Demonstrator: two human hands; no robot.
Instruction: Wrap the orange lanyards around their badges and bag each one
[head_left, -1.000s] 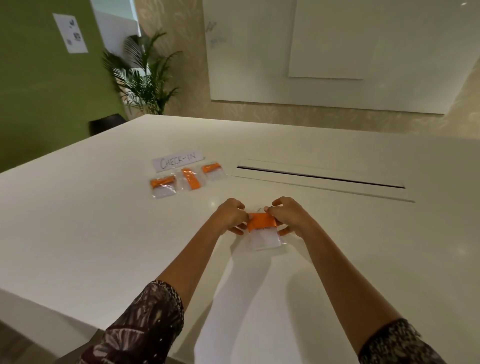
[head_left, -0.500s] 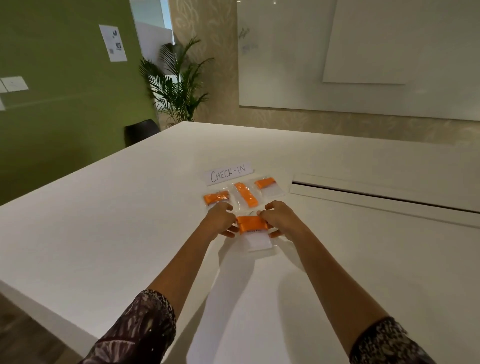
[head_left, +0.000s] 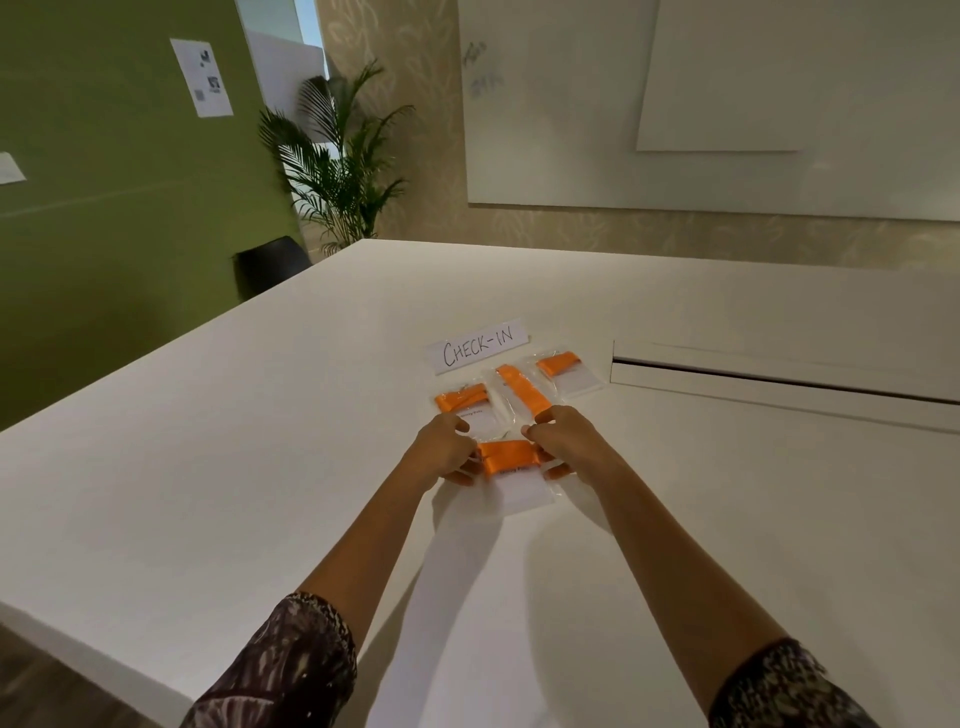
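Slid forward since a second ago, the bagged badge (head_left: 522, 496) lies on the table (head_left: 260, 467) just short of three finished bags (head_left: 519, 395), left hand (head_left: 441, 447) and right hand (head_left: 569, 441) pinching its upper sides (light, slippery film over a soft lanyard (head_left: 506, 457), probably best held by the edges).

Three clear-bagged, orange-wrapped white badges (head_left: 519, 397) side by side; a fourth bagged badge (head_left: 514, 475) flat, just nearer.
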